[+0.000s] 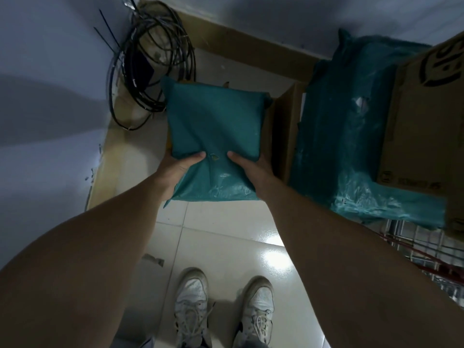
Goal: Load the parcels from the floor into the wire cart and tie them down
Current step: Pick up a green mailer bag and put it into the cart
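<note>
A square teal plastic parcel (213,136) hangs in the air above the tiled floor, in the middle of the view. My left hand (182,169) grips its near left edge and my right hand (251,172) grips its near right edge, thumbs on top. On the right stands the wire cart (424,252), only its near wire side showing. It carries a long teal parcel (351,146) and a large cardboard box (426,126) stacked beside it. A brown cardboard box (283,131) sits between the held parcel and the cart; whether it is in the cart I cannot tell.
A coil of black cables (150,66) with black zip ties (108,36) lies in the corner by the pale wall (50,96). A brown skirting board (246,54) runs along the back. My two white shoes (223,312) stand on glossy tiles.
</note>
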